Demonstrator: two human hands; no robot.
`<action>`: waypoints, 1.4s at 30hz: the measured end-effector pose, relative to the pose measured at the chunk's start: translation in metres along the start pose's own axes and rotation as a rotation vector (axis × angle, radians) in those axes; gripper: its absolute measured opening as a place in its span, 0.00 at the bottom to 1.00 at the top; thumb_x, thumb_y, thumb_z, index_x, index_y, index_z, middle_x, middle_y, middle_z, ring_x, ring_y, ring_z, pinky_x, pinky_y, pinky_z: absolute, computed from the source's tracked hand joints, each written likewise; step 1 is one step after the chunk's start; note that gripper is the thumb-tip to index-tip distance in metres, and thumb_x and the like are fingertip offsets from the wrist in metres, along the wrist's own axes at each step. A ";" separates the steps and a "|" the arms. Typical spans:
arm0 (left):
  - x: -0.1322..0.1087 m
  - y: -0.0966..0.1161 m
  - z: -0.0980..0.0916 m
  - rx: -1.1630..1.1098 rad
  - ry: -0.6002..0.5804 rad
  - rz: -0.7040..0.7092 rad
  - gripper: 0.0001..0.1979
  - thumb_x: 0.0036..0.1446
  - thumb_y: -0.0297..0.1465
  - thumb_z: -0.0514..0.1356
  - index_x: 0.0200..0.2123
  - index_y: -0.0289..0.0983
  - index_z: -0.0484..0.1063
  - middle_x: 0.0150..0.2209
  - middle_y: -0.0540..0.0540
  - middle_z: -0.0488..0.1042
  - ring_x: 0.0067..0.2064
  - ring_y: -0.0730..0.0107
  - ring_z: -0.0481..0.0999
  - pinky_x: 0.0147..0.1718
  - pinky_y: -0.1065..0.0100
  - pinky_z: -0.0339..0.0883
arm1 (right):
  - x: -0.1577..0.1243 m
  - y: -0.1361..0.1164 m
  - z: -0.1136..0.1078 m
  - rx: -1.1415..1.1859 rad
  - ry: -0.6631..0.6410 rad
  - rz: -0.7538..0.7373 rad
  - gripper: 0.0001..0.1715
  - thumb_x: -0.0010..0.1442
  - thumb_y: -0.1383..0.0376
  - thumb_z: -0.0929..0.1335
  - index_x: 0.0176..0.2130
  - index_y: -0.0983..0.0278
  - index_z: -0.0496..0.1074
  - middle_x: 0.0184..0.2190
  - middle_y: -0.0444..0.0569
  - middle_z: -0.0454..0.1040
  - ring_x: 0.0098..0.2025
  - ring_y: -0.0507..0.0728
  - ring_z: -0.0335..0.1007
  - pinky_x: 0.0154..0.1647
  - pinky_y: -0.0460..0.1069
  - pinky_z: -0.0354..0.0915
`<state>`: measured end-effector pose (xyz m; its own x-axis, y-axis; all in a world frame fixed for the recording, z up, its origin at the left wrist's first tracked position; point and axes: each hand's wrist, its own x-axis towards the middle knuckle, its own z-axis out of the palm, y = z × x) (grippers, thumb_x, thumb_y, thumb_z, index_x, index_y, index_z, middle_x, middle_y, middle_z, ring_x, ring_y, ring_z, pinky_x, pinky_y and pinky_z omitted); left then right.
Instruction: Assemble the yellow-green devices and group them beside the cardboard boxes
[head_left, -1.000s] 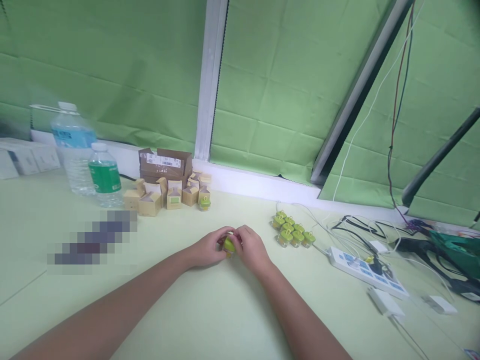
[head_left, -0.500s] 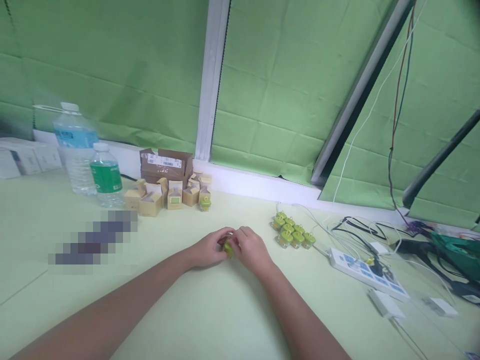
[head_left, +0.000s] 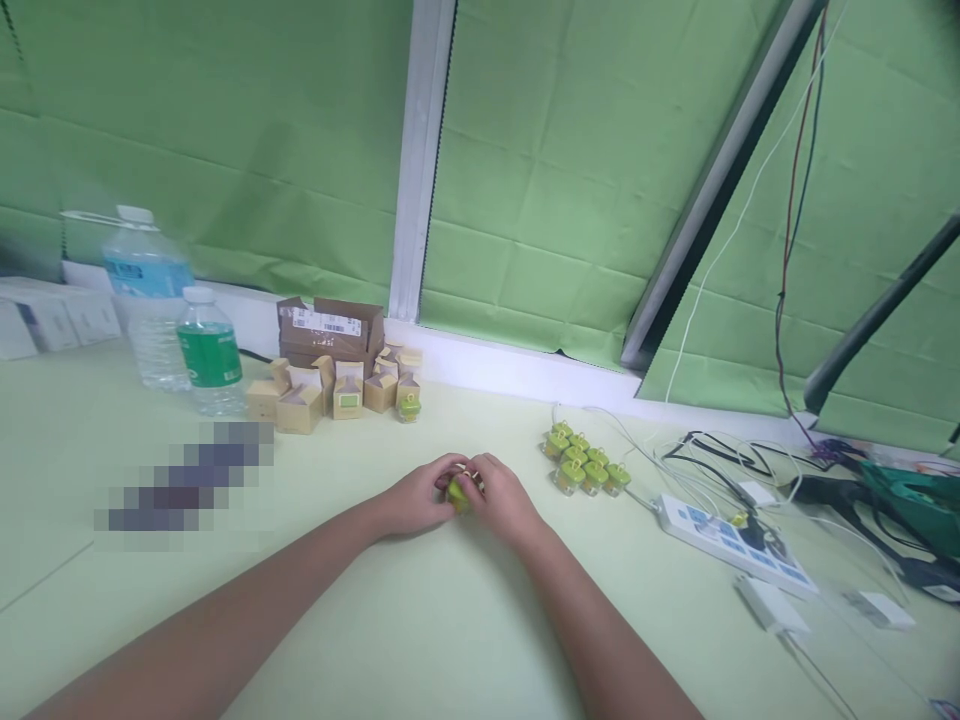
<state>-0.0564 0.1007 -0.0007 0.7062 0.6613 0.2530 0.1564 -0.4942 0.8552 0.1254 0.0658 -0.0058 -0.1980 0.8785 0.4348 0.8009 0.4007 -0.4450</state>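
A small green-lidded jar (head_left: 457, 493) sits between my two hands at the middle of the table. My left hand (head_left: 417, 500) curls around its left side, and my right hand (head_left: 504, 498) grips it from the right with the thumb near the lid. Fingers cover most of the jar. To the right stands a cluster of several similar jars (head_left: 596, 473) with green lids and small loops on top. One more such jar (head_left: 409, 407) stands by several small open kraft boxes (head_left: 300, 410) at the back left.
Behind the small boxes is a brown cardboard box (head_left: 330, 350). Two water bottles, one large (head_left: 154, 335) and one green-labelled (head_left: 210, 355), stand at left beside a blurred patch (head_left: 187, 480). A white power strip (head_left: 735, 545), cables and a white adapter (head_left: 772, 607) lie at right.
My right fingers have shifted slightly, and more of the jar's green lid shows between my hands. The other things stay in place.
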 end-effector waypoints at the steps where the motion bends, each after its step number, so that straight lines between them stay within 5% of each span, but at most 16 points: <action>1: 0.000 0.000 0.000 0.011 0.004 -0.003 0.26 0.48 0.24 0.58 0.53 0.41 0.66 0.46 0.46 0.75 0.45 0.63 0.75 0.42 0.66 0.69 | -0.001 -0.001 -0.001 0.001 -0.003 0.003 0.05 0.66 0.65 0.64 0.40 0.62 0.69 0.37 0.48 0.72 0.38 0.55 0.69 0.38 0.48 0.61; 8: 0.003 -0.018 0.002 0.135 0.123 -0.078 0.25 0.53 0.31 0.60 0.56 0.41 0.65 0.55 0.42 0.72 0.53 0.58 0.73 0.51 0.59 0.67 | 0.000 0.000 -0.009 -0.284 0.032 0.055 0.09 0.67 0.66 0.62 0.38 0.62 0.71 0.36 0.49 0.75 0.40 0.57 0.68 0.39 0.49 0.56; 17: 0.004 -0.035 0.002 0.189 0.146 -0.066 0.24 0.55 0.32 0.59 0.57 0.41 0.65 0.55 0.41 0.73 0.56 0.57 0.72 0.54 0.56 0.66 | 0.009 0.056 -0.034 -0.632 0.176 0.351 0.15 0.67 0.65 0.62 0.36 0.62 0.78 0.39 0.54 0.79 0.47 0.63 0.66 0.47 0.55 0.51; 29: 0.003 -0.033 0.002 0.185 0.129 -0.078 0.23 0.57 0.34 0.58 0.57 0.42 0.64 0.56 0.41 0.72 0.56 0.58 0.71 0.56 0.57 0.65 | 0.002 0.099 -0.061 -0.604 0.297 0.637 0.13 0.63 0.59 0.66 0.38 0.60 0.80 0.44 0.56 0.78 0.51 0.67 0.62 0.51 0.60 0.49; 42: 0.001 -0.029 0.001 0.169 0.152 -0.099 0.24 0.55 0.36 0.60 0.55 0.42 0.67 0.53 0.41 0.74 0.52 0.57 0.73 0.53 0.57 0.67 | 0.000 0.106 -0.065 -0.511 0.310 0.651 0.13 0.61 0.58 0.67 0.39 0.60 0.79 0.43 0.54 0.78 0.48 0.67 0.65 0.50 0.60 0.54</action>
<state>-0.0595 0.1151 -0.0254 0.5715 0.7823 0.2479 0.3418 -0.5016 0.7947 0.2471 0.0909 -0.0021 0.4882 0.7522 0.4426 0.8707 -0.3852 -0.3058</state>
